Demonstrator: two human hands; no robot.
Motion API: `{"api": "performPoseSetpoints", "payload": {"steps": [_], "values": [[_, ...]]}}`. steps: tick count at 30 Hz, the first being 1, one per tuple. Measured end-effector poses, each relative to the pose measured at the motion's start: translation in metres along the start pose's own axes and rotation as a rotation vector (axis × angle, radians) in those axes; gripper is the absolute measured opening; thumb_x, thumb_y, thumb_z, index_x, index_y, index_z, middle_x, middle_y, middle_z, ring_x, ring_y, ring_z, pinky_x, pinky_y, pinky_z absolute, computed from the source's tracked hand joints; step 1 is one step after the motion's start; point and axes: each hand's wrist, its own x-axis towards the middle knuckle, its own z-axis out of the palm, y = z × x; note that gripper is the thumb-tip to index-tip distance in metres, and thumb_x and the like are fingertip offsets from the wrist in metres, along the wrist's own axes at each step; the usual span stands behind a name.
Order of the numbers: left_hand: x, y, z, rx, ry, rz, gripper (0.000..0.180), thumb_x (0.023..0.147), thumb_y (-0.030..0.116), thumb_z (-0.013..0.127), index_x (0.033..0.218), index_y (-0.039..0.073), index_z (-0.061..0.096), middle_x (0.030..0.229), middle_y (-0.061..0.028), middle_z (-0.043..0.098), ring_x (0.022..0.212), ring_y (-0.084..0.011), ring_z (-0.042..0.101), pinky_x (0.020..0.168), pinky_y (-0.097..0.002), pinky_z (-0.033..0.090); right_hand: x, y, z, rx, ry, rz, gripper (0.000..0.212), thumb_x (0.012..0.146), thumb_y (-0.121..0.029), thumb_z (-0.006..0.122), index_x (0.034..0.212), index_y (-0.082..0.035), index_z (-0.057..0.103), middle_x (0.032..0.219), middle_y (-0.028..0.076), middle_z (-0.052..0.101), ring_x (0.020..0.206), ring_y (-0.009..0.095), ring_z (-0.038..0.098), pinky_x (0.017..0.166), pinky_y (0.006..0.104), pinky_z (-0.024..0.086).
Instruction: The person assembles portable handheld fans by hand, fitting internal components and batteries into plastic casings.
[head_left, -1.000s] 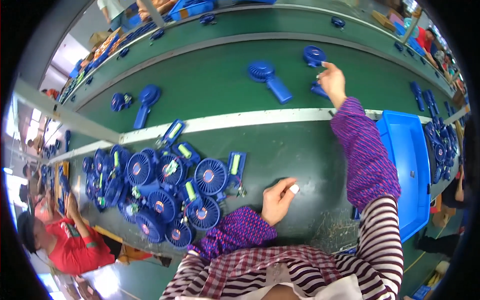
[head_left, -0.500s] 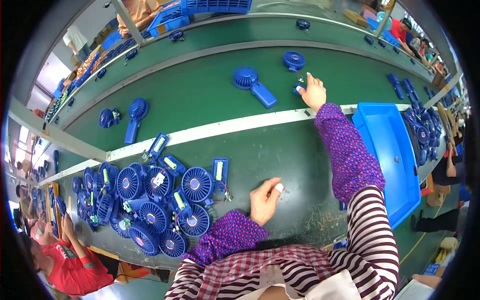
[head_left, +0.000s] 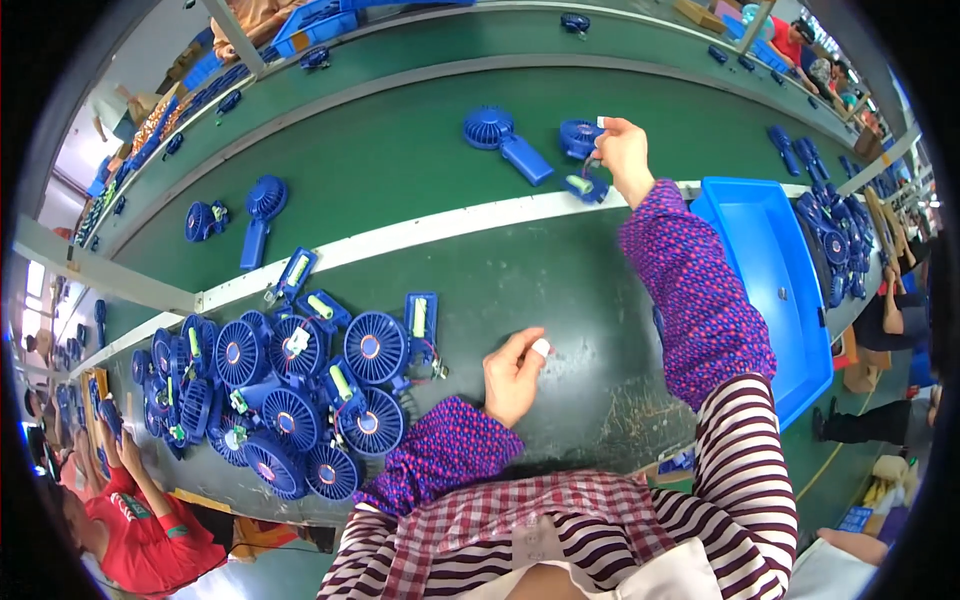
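Nearby, the left hand (head_left: 513, 377) is curling loosely, empty. Beyond, one opened blue plastic handle (head_left: 585, 187) is showing roughly crosswise; one round blue fan head (head_left: 578, 138) is sitting over the smooth green belt (head_left: 370, 160), just left of the nearer right hand (head_left: 622, 150), fingers bent, pinch unclear. Leftward, three more blue fans (head_left: 488, 128) are lying.

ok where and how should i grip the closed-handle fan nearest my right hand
Likely across the handle, from the near right side: it is straight, slim and slants toward you, while the broad round head lies farther off.
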Motion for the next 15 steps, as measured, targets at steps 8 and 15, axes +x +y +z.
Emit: {"api": "performPoseSetpoints", "payload": {"steps": [8,15], "values": [[0.010,0.008,0.007,-0.121,0.105,0.121,0.026,0.084,0.003,0.055,0.110,0.001,0.056,0.092,-0.0070,0.059,0.067,-0.0097,0.054,0.058,-0.0211,0.045,-0.115,-0.028,-0.065,0.163,-0.131,0.184,0.022,0.079,0.003,0.050,0.099,0.004,0.059,0.079,0.007,0.060,0.061,0.013,0.055,0.051,0.0234,0.044],[0.103,0.053,0.051,0.746,0.146,0.600,0.035,0.075,0.001,0.053,0.110,0.003,0.055,0.109,-0.0142,0.055,0.105,-0.0313,0.050,0.090,-0.0390,0.041,-0.112,0.020,-0.086,0.110,-0.023,0.156,0.025,0.077,0.001,0.052,0.101,0.005,0.059,0.078,0.006,0.060,0.057,0.012,0.054,0.048,0.0230,0.042]]}}
